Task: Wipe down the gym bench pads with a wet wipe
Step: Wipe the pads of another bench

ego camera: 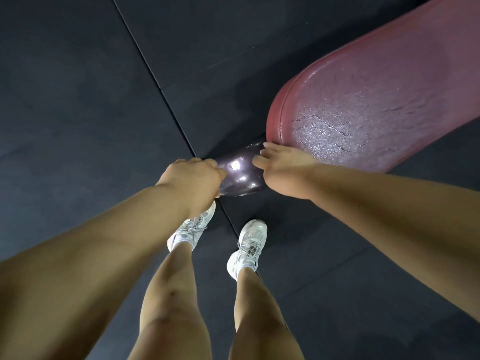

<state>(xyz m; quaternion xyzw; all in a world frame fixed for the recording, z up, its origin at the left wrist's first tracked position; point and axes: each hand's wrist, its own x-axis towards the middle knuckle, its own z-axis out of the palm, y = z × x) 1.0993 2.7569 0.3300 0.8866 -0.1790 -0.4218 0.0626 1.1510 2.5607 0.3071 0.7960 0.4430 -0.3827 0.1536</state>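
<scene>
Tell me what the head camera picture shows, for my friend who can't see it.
Looking down, the left hand and the right hand hold a shiny dark packet between them, close to the rounded end of a red bench pad that glistens. Below them are the person's white sneakers on dark floor mats.

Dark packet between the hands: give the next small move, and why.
Probably pull a wipe out: the left hand and right hand both hold the glossy packet beside the end of the red bench pad, and no loose wipe shows.
</scene>
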